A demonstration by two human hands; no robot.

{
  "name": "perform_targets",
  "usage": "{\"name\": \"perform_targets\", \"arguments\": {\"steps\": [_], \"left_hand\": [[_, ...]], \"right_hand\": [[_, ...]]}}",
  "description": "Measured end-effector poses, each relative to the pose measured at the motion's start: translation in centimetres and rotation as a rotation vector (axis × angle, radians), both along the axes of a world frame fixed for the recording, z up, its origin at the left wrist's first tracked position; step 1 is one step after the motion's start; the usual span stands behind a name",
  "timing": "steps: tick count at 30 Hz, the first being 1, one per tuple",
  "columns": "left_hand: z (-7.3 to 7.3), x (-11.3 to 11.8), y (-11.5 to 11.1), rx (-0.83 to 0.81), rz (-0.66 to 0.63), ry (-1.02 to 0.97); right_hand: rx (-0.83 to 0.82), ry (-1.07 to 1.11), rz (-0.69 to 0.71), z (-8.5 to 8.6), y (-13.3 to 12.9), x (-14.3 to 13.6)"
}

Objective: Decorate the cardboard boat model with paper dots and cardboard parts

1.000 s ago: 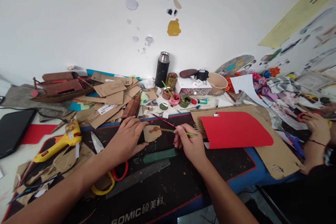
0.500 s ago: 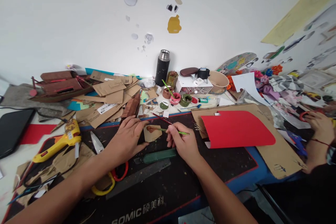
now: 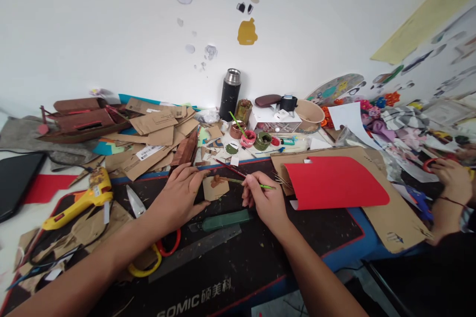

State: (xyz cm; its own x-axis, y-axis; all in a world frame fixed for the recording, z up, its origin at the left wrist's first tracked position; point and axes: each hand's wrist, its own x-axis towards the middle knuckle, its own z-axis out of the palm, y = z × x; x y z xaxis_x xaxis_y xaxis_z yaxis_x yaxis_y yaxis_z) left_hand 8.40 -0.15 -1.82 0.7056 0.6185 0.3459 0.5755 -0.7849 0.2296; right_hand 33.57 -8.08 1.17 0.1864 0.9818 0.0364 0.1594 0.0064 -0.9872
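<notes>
A small piece of cardboard [image 3: 215, 190] lies on the dark mat [image 3: 223, 257], with a wet-looking brown paint patch near its top. My left hand [image 3: 181, 190] steadies its left edge between thumb and fingers. In my right hand [image 3: 265, 195] is a paintbrush [image 3: 235, 180] with a green handle, pinched in the fingers, its bristles on the brown patch. A dark red brush handle [image 3: 230, 167] runs up to the same fingers; whether they hold it is unclear. Below the cardboard lies a green utility knife [image 3: 226, 220].
Paint jars [image 3: 263, 140] and a black flask [image 3: 230, 94] stand at the back. Scissors [image 3: 171, 241], a yellow glue gun [image 3: 80, 203] and cardboard scraps [image 3: 156, 133] are leftward. Red sheet [image 3: 338, 182] lies rightward on cardboard. Another person's hand [image 3: 449, 178] is far right.
My right hand has shifted right, and the brush tip has moved right across the cardboard's brown patch. My left hand stays on the cardboard's edge.
</notes>
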Motion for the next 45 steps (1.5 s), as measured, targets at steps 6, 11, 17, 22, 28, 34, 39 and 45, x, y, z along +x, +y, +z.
{"name": "perform_targets", "arguments": {"steps": [6,11,17,22,28,34,39,45], "left_hand": [[0.0,0.0,0.0,0.062,-0.021,0.015],[-0.1,0.0,0.0,0.104,-0.023,0.006],[-0.1,-0.1,0.1,0.089,-0.017,0.025],[-0.3,-0.1,0.1,0.058,-0.004,0.007],[-0.3,-0.1,0.1,0.072,0.005,0.024],[-0.3,-0.1,0.1,0.089,-0.006,0.044],[-0.3,-0.1,0.1,0.083,-0.007,0.035],[-0.3,-0.2,0.2,0.08,-0.026,0.023]], "right_hand": [[0.024,-0.017,0.039,0.1,0.9,-1.0],[0.03,-0.041,0.044,0.1,0.9,-0.5],[0.012,-0.035,0.015,0.0,0.3,0.6],[0.025,-0.07,0.008,0.1,-0.5,1.5],[0.03,-0.078,0.013,0.6,-1.3,2.0],[0.019,-0.031,0.005,0.2,-0.9,1.8],[0.024,-0.036,0.003,-0.3,-0.2,1.3],[0.018,-0.046,0.004,0.1,-0.7,1.8]]}}
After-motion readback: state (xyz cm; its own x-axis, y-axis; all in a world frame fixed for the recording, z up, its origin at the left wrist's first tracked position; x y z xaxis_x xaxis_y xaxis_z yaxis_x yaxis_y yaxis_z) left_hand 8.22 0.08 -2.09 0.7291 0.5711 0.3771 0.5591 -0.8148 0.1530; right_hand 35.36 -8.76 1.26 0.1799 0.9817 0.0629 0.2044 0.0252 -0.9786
